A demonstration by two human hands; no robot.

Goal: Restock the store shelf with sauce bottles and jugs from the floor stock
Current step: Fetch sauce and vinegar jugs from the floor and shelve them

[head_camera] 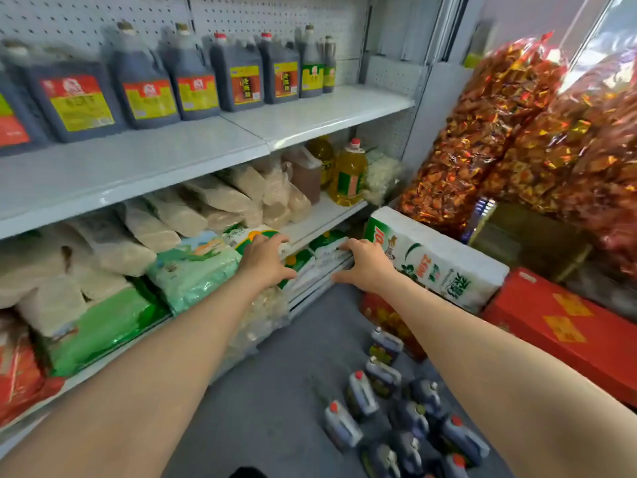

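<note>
Bright, even light fills the frame, strongest at the upper right, where the window is washed out pale. Glare glints off the foil snack bags at right. Shadows are soft and faint. Wide-angle distortion bends the shelf edge. Motion blur smears the dark jugs at upper left.

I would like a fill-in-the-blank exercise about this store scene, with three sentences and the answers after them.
1. The dark sauce jugs not yet shelved stand on the ____.
2. The yellow oil jug has a ____ cap.
3. The left hand rests on a bag on the ____ shelf, while the right hand touches the ledge beneath it.

Answers: floor; red; lower
</note>
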